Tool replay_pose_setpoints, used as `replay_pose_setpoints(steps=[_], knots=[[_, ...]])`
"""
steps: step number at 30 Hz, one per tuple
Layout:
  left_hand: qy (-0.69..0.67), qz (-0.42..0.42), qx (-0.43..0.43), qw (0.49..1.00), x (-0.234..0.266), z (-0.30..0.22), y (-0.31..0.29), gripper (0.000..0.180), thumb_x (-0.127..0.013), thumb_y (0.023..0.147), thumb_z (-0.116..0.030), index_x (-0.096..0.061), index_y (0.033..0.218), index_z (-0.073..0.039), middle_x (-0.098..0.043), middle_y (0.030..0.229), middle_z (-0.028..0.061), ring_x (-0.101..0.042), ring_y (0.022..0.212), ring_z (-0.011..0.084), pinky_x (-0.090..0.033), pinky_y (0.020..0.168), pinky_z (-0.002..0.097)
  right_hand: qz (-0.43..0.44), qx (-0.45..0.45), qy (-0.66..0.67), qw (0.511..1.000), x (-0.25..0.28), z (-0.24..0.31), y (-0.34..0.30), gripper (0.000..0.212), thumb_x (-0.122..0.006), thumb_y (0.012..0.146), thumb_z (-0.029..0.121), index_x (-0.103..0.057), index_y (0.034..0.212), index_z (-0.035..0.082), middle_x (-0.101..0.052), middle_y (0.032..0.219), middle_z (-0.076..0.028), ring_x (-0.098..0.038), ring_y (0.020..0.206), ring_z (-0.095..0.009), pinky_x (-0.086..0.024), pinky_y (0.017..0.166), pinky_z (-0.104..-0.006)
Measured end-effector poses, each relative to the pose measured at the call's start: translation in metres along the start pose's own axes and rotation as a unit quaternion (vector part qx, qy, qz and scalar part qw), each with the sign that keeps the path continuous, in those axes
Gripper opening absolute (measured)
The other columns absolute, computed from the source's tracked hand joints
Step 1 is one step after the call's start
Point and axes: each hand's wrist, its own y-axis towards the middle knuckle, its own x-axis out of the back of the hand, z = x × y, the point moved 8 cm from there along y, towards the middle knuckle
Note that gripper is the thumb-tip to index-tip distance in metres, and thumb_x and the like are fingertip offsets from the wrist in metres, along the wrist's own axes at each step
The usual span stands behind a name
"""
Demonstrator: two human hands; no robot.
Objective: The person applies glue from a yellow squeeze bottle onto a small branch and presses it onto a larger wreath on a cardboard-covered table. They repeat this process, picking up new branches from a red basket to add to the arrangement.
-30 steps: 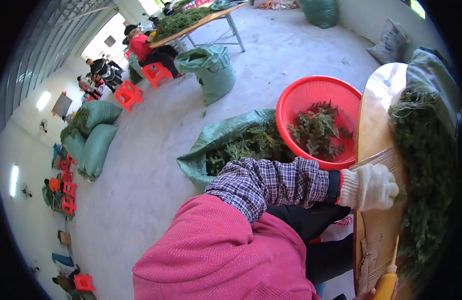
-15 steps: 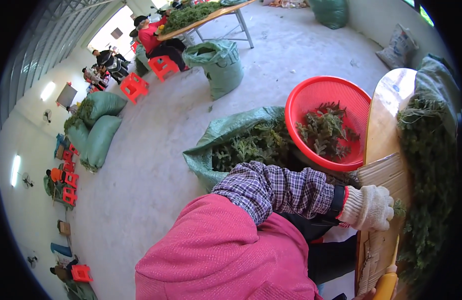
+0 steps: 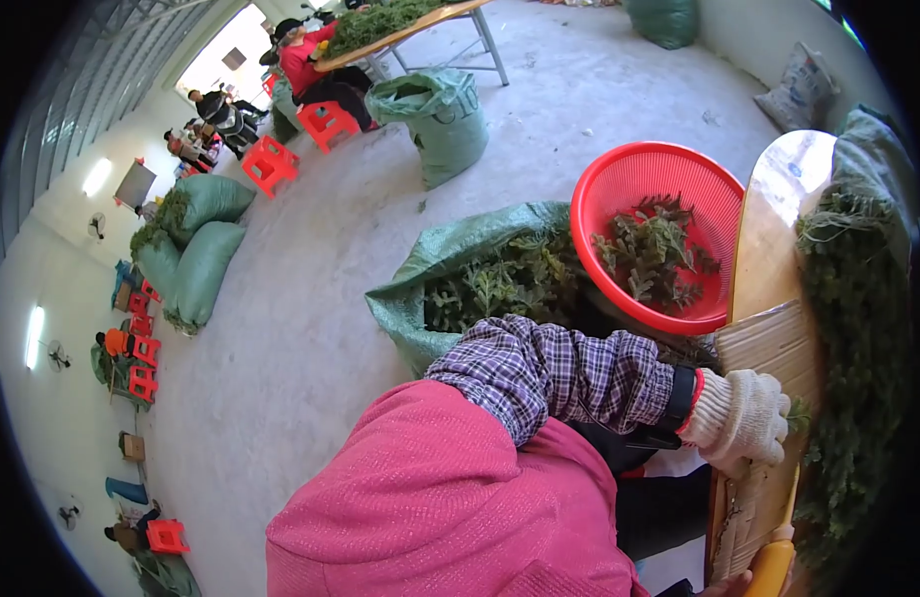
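Note:
My left hand (image 3: 746, 420), in a cream knitted glove with a red-edged cuff, is closed above a cardboard-covered wooden board. A small green sprig (image 3: 798, 416) pokes out past its curled fingers. At the lower edge, my bare right hand (image 3: 740, 585) is partly cut off; it is closed around a yellow-handled tool (image 3: 773, 569) with a slim, pale shaft pointing up toward the glove. Worn cardboard (image 3: 768, 346) lies on the wooden board (image 3: 773, 234). Dark green branches (image 3: 853, 398) are heaped along the board's right side.
Beyond my left arm stand a red plastic basket (image 3: 714, 189) holding sprigs and an open green sack (image 3: 405, 298) of greenery. Another green sack (image 3: 445, 124) stands farther off. Full sacks (image 3: 206, 274) lie at left. A person (image 3: 306, 65) sits at a far table (image 3: 420, 35).
My left hand has shifted slightly down, and its fingers have turned a little toward the tool's tip. The sprig stays at its fingertips. The view has tilted very slightly.

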Motion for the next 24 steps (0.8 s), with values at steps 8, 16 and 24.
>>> replay_pose_setpoints(steps=[8, 16, 24], knots=[[-0.095, 0.017, 0.035, 0.995, -0.002, 0.009, 0.003, 0.045, -0.074, 0.077, -0.044, -0.066, 0.111, -0.017, -0.070, 0.092, 0.0046, -0.066, 0.093, 0.0311, -0.053, 0.072, 0.0444, 0.029, -0.012, 0.012, 0.999, 0.003, 0.020, 0.001, 0.035, -0.064, 0.098, 0.018, -0.056, 0.122, -0.006, -0.061, 0.117, -0.020, -0.062, 0.106, -0.035, -0.053, 0.091, -0.0429], [-0.134, -0.036, 0.021, 0.990, 0.003, 0.029, -0.001, 0.051, -0.074, 0.073, -0.017, -0.064, 0.123, -0.009, -0.068, 0.080, 0.0093, -0.064, 0.073, 0.0348, -0.052, 0.064, 0.0458, -0.115, -0.173, -0.004, 0.978, 0.059, -0.035, -0.044, 0.081, -0.081, 0.084, 0.044, -0.046, 0.139, -0.006, -0.061, 0.127, -0.025, -0.066, 0.108, -0.036, -0.052, 0.098, -0.0456], [-0.121, 0.022, 0.119, 0.985, 0.001, 0.028, 0.011, 0.062, -0.077, 0.082, -0.012, -0.056, 0.140, -0.002, -0.072, 0.107, 0.0107, -0.067, 0.089, 0.0306, -0.054, 0.077, 0.0401, -0.166, -0.121, 0.040, 0.978, 0.062, -0.029, -0.046, 0.093, -0.092, 0.070, 0.048, -0.044, 0.138, 0.005, -0.063, 0.126, -0.025, -0.064, 0.115, -0.036, -0.053, 0.099, -0.0460]])
